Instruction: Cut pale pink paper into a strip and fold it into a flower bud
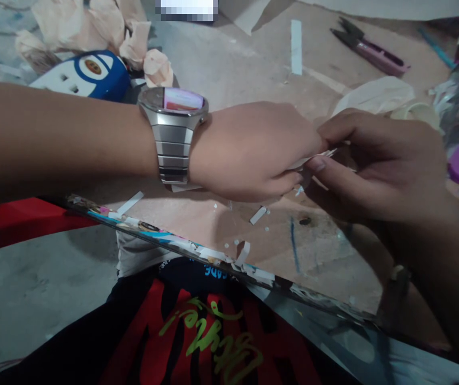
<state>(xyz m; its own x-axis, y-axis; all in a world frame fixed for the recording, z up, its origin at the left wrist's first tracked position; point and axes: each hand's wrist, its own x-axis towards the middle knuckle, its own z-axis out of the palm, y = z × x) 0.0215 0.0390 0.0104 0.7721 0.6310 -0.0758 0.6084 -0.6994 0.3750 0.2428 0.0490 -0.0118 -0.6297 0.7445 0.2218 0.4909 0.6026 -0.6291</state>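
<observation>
My left hand [253, 149], with a silver watch [174, 133] on its wrist, reaches across to the right, back upward and fingers curled out of sight. It meets my right hand [382, 160] at the right of the view. Thin pale strips [313, 159] show between the two hands, pinched by my right thumb and fingers. The strips run in under my left hand, whose fingertips are hidden, so its hold cannot be made out.
Pink-handled snips [369, 51] lie at the back right beside a white strip [296, 47]. A blue-and-white object [89, 75] and crumpled pale pieces [89, 24] sit at the back left. Paper scraps [258, 215] lie near the table's front edge [197, 251].
</observation>
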